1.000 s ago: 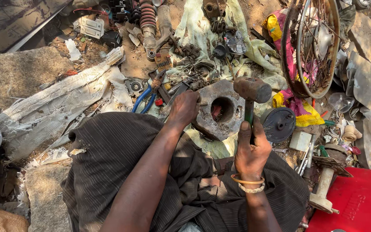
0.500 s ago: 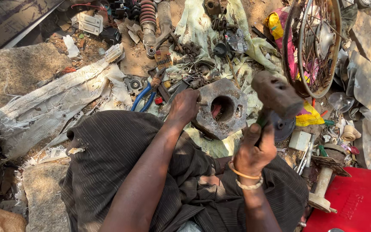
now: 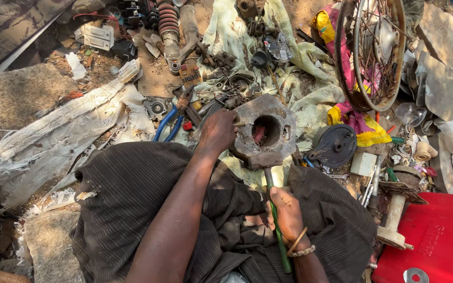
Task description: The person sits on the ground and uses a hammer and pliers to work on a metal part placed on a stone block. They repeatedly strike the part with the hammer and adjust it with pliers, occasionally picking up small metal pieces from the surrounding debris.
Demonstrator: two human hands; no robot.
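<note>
A thick grey metal block [image 3: 266, 131] with a round hole through its middle rests on the ground in front of my knees. My left hand [image 3: 217, 131] holds its left edge, fingers pinching a small metal piece against it. My right hand [image 3: 288, 215] grips the green handle of a hammer [image 3: 274, 209]. The hammer's head sits down against the near edge of the block. Bangles circle my right wrist.
A rusty spoked wheel [image 3: 373, 52] leans at upper right over a yellow and pink cloth. A black round cover [image 3: 335, 144] lies right of the block. Blue-handled pliers [image 3: 166, 123], a coil spring shock absorber [image 3: 169, 23], scrap parts and a red box [image 3: 436, 241] surround me.
The hammer was raised above the block a second ago. It has swung down, and its head now meets the block's near edge. My left hand stayed on the block.
</note>
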